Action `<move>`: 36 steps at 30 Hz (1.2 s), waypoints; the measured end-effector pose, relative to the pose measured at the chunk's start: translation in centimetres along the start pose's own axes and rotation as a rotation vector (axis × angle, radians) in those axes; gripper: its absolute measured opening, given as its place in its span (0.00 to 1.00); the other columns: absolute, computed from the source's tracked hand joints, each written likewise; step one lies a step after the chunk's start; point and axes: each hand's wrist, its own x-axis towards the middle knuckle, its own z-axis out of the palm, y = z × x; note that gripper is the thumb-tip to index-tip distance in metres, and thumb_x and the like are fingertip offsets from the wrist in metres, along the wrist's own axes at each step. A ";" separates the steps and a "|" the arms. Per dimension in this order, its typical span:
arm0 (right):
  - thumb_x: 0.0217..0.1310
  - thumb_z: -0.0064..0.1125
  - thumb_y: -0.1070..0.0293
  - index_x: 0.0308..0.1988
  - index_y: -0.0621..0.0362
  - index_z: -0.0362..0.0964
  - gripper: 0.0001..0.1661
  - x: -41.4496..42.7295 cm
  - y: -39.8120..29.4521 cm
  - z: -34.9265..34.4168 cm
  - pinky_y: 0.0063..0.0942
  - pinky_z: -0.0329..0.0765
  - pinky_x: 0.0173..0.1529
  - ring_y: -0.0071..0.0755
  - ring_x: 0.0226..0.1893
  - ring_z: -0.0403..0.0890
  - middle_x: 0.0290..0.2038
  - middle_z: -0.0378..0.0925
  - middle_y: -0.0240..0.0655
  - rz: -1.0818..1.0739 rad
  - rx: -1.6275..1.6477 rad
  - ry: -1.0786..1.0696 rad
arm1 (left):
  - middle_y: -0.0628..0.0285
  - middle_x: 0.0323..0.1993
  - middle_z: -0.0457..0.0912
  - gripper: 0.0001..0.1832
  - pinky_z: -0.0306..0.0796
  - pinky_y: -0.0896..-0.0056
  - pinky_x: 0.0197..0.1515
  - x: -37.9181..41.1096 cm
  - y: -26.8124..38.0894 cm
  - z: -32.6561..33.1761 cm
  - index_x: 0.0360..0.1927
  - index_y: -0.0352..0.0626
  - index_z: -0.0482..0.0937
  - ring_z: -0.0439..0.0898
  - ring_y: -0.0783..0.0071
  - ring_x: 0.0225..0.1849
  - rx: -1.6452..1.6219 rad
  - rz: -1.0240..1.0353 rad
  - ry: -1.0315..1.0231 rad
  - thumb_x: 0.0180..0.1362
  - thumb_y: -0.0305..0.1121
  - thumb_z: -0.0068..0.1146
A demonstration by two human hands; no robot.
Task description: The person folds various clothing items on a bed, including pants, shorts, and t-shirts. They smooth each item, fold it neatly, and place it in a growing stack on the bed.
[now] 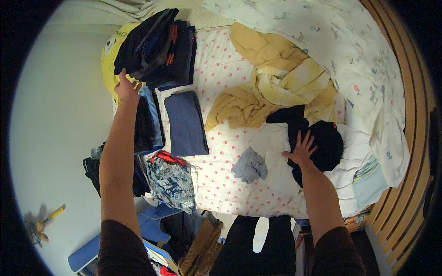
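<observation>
My left hand (127, 87) is at the near left corner of a tall stack of dark folded clothes (152, 48), its thumb against the edge. Whether its fingers grip any layer cannot be made out. On the right, my right hand (302, 150) lies with fingers spread on a crumpled black garment (326, 146), holding nothing. Between my arms, a folded dark blue-grey garment (186, 124) lies flat on the bed. A crumpled grey cloth (250, 165) rests nearer to me, beside a white cloth (279, 165).
A dotted white sheet (221, 189) covers the bed. Tan and yellow bedding (269, 69) is bunched at the far middle. More folded clothes (145, 127) and a patterned garment (172, 183) line the left side. Wooden slats (414, 103) bound the right; a wall (58, 103) stands left.
</observation>
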 end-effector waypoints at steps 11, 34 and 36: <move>0.36 0.73 0.30 0.75 0.38 0.27 0.79 -1.6 0.2 -3.1 0.79 0.37 0.65 0.64 0.75 0.27 0.76 0.18 0.46 0.010 0.042 -0.060 | 0.44 0.51 0.76 0.27 0.77 0.59 0.45 -32.8 8.1 -10.4 0.59 0.38 0.66 0.81 0.58 0.44 -0.115 1.041 -0.862 0.62 0.40 0.59; 0.49 0.71 0.65 0.48 0.59 0.73 0.25 -72.2 -7.6 -52.0 0.45 0.66 0.54 0.39 0.38 0.76 0.36 0.75 0.37 -1.376 -0.181 1.195 | 0.46 0.51 0.76 0.30 0.74 0.59 0.47 -54.9 48.7 -37.1 0.58 0.40 0.69 0.79 0.57 0.46 0.799 1.812 -0.555 0.59 0.50 0.58; 0.49 0.72 0.66 0.48 0.59 0.73 0.26 -72.4 -8.4 -51.8 0.43 0.66 0.52 0.39 0.37 0.76 0.36 0.76 0.38 -1.309 -0.167 1.177 | 0.46 0.51 0.76 0.30 0.74 0.59 0.47 -54.0 49.2 -38.0 0.58 0.40 0.69 0.78 0.57 0.46 0.812 1.768 -0.559 0.59 0.50 0.58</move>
